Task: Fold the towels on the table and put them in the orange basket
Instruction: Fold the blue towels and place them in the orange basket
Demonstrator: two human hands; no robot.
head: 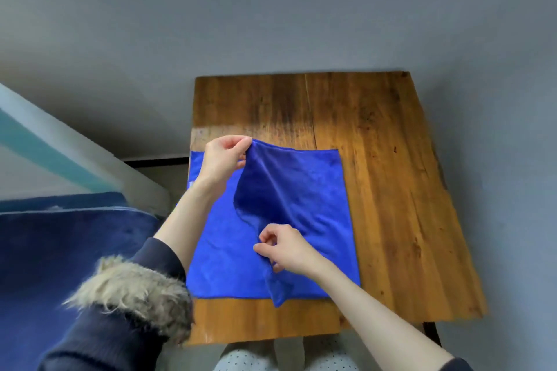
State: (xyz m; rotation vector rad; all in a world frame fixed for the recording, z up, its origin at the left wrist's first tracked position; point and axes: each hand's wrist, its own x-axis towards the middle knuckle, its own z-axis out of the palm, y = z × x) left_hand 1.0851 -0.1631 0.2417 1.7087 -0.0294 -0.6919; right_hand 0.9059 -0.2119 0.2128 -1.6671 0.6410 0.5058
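A bright blue towel [313,190] lies on the left half of the wooden table [385,159]. Part of it is lifted and doubled over the rest. My left hand [224,159] pinches a raised corner of the towel near the far left edge. My right hand [286,247] pinches the lifted edge near the middle, closer to me. A loose flap hangs down past the towel's near edge. No orange basket is in view.
A bed with a dark blue blanket [60,250] stands to the left of the table. A fur-trimmed dark sleeve [129,295] covers my left arm. Grey floor surrounds the table. The table's right half is bare wood.
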